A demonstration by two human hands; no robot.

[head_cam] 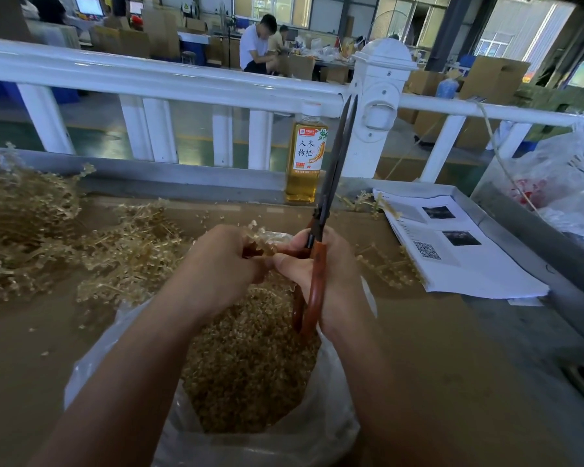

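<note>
While the right hand [324,264] grips the scissors [325,203] and the left hand [223,261] pinches a sprig [262,239] at centre frame over the bag [331,429], hands touching, a hurried snip could nick skin.

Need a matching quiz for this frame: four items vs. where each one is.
1 scissors
2 bottle
3 printed sheets
4 sprig

A standing by the white railing
B pinched in the left hand
C lying on the table's right side
D gripped in the right hand, blades up

Pairs: 1-D, 2-A, 3-C, 4-B
</note>
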